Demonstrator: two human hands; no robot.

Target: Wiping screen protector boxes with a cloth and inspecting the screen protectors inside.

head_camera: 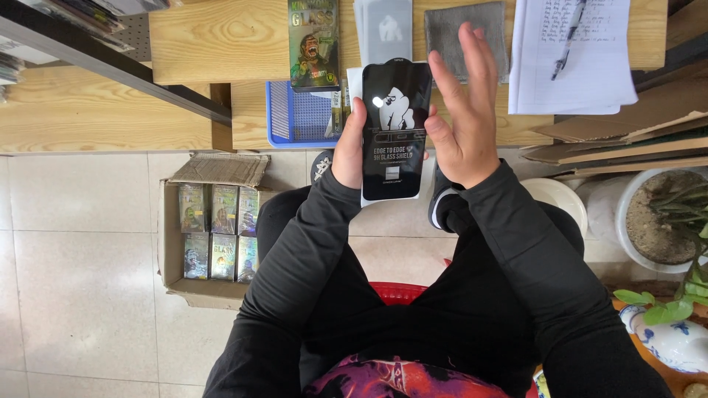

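Observation:
My left hand [349, 151] grips a black phone-shaped glass screen protector [394, 129] by its left edge and holds it upright over my lap, with white sheets behind it. My right hand [461, 110] is open beside its right edge, fingers straight and spread, thumb touching the protector's side. Both arms wear black sleeves.
A wooden desk [221, 40] carries a blue mesh tray [302, 114], a printed product box [313, 44], a grey cloth [464, 26] and white paper with a pen [575, 51]. A cardboard box of packaged items [214, 228] sits on the tiled floor at left. Potted plants [664, 217] stand at right.

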